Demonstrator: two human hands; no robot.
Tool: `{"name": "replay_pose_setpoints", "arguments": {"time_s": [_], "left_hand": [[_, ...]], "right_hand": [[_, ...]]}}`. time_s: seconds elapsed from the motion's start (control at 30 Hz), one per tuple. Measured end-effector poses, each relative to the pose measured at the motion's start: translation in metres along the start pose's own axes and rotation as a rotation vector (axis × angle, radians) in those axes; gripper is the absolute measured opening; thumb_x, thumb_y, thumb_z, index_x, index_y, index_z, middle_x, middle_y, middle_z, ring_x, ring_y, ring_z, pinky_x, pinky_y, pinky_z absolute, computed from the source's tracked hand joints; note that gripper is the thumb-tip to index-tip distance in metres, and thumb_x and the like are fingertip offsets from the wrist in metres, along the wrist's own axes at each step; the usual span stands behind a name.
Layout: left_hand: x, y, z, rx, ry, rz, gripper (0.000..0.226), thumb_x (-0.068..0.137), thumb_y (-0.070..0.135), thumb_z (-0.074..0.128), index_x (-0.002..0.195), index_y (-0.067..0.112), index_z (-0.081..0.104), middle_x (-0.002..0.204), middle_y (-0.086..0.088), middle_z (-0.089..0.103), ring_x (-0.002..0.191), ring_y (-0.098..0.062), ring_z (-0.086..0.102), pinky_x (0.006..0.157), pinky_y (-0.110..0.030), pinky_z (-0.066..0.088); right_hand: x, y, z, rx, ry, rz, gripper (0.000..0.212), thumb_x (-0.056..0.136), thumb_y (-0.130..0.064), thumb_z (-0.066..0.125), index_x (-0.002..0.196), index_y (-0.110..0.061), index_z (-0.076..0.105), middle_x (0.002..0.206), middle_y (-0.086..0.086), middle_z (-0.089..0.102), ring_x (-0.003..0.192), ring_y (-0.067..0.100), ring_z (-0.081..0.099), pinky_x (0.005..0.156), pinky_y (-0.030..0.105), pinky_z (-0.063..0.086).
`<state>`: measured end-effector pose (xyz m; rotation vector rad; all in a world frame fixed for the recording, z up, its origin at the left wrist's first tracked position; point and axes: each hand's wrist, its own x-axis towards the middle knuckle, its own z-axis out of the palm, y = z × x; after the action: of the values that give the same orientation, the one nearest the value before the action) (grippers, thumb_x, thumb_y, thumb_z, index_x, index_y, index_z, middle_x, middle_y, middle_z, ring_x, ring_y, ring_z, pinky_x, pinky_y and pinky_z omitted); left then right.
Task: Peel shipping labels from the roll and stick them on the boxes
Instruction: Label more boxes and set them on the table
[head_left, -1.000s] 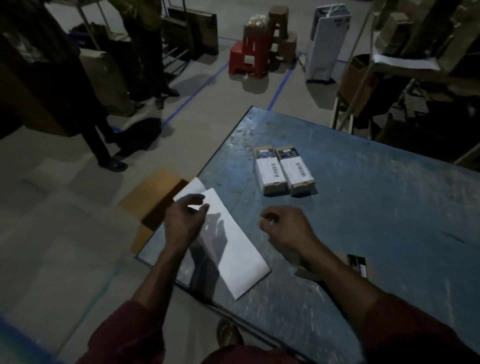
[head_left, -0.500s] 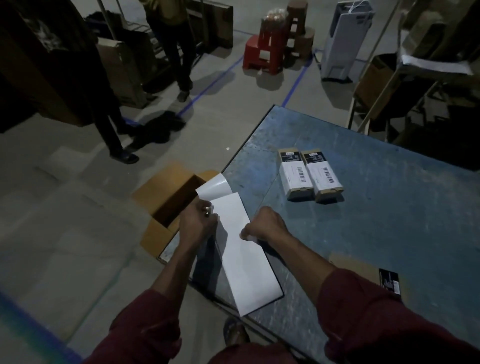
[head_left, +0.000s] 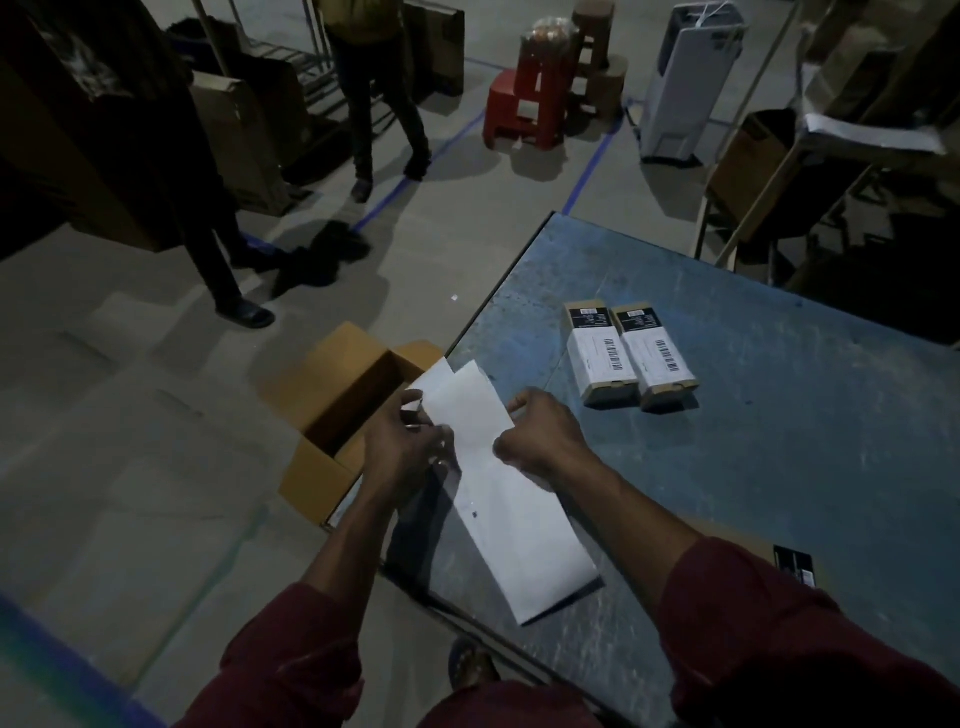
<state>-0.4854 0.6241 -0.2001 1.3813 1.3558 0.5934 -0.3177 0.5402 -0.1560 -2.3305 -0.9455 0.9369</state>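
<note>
At the near left corner of the blue table (head_left: 779, 415) lies a long white label strip (head_left: 519, 530), plain and unprinted on its visible face, running from the table's near edge toward the corner. Its far end is lifted clear of the surface, where a white label (head_left: 462, 405) stands up with a second white flap showing just behind it (whether this flap is backing or another label cannot be told).

Left hand (head_left: 402, 447): fingers curled, pinching the left edge of the lifted label, thumb on top. Right hand (head_left: 540, 436): fingers clenched round the right edge of the same label, knuckles uppermost. The label sits between the two hands, touching both; the flat remainder of the strip extends back beneath and between the forearms.

Two labelled boxes (head_left: 631, 361) lie side by side, touching, farther along the table and well apart from the hands; each carries a white barcoded label and a black end panel. A further brown box (head_left: 779, 558) with a black panel lies near the right sleeve. An open cardboard carton (head_left: 337, 395) stands on the floor beside the table corner, just left of the left hand.
</note>
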Motion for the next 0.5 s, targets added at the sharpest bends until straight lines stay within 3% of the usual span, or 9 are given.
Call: {"name": "replay_pose_setpoints", "arguments": {"time_s": [0.07, 0.17, 0.23, 0.33, 0.43, 0.5], "left_hand": [[0.007, 0.003, -0.009, -0.007, 0.039, 0.013, 0.046, 0.093, 0.010, 0.077, 0.135, 0.019, 0.059, 0.120, -0.012, 0.070, 0.093, -0.027, 0.073, 0.064, -0.030, 0.061], [0.015, 0.009, -0.027, 0.216, 0.252, 0.051, 0.043, 0.094, 0.025, 0.076, 0.133, 0.014, 0.063, 0.125, -0.011, 0.071, 0.102, -0.024, 0.068, 0.072, -0.026, 0.052], [0.021, 0.011, -0.036, 0.340, 0.307, 0.030, 0.052, 0.093, 0.035, 0.076, 0.135, 0.009, 0.062, 0.125, -0.012, 0.070, 0.115, -0.030, 0.063, 0.085, -0.038, 0.051], [0.038, 0.006, -0.038, 0.199, 0.048, -0.125, 0.049, 0.096, 0.049, 0.071, 0.121, 0.006, 0.070, 0.118, -0.005, 0.071, 0.097, -0.018, 0.064, 0.083, -0.035, 0.046], [0.048, 0.002, -0.034, -0.120, -0.100, -0.211, 0.051, 0.097, 0.060, 0.063, 0.106, 0.013, 0.078, 0.117, -0.011, 0.075, 0.105, -0.024, 0.070, 0.096, -0.041, 0.053], [0.045, 0.003, -0.029, -0.209, -0.112, -0.152, 0.048, 0.094, 0.060, 0.067, 0.097, 0.013, 0.079, 0.110, -0.011, 0.077, 0.107, -0.027, 0.071, 0.100, -0.043, 0.052]], "right_hand": [[0.005, -0.006, -0.007, -0.031, -0.041, -0.059, 0.053, 0.064, -0.020, 0.076, 0.114, -0.029, 0.062, 0.107, -0.004, 0.069, 0.098, 0.020, 0.066, 0.085, 0.041, 0.060], [0.016, -0.002, -0.010, 0.023, -0.097, -0.091, 0.034, 0.066, -0.016, 0.072, 0.100, -0.021, 0.074, 0.098, -0.003, 0.077, 0.091, 0.020, 0.073, 0.086, 0.048, 0.063], [0.022, 0.009, -0.009, 0.085, -0.140, -0.077, 0.032, 0.068, -0.011, 0.073, 0.099, -0.017, 0.078, 0.096, -0.002, 0.079, 0.090, 0.019, 0.075, 0.089, 0.049, 0.063], [0.019, 0.018, -0.015, 0.146, -0.163, -0.091, 0.033, 0.078, -0.002, 0.076, 0.110, -0.011, 0.077, 0.105, 0.003, 0.078, 0.094, 0.021, 0.075, 0.090, 0.041, 0.062], [0.019, 0.022, -0.021, 0.242, -0.178, -0.071, 0.033, 0.087, 0.004, 0.074, 0.118, -0.006, 0.074, 0.109, 0.004, 0.076, 0.090, 0.016, 0.074, 0.077, 0.024, 0.061], [0.022, 0.024, -0.024, 0.335, -0.201, -0.018, 0.033, 0.088, 0.005, 0.073, 0.120, -0.004, 0.073, 0.112, 0.009, 0.077, 0.098, 0.025, 0.075, 0.090, 0.038, 0.062]]}}
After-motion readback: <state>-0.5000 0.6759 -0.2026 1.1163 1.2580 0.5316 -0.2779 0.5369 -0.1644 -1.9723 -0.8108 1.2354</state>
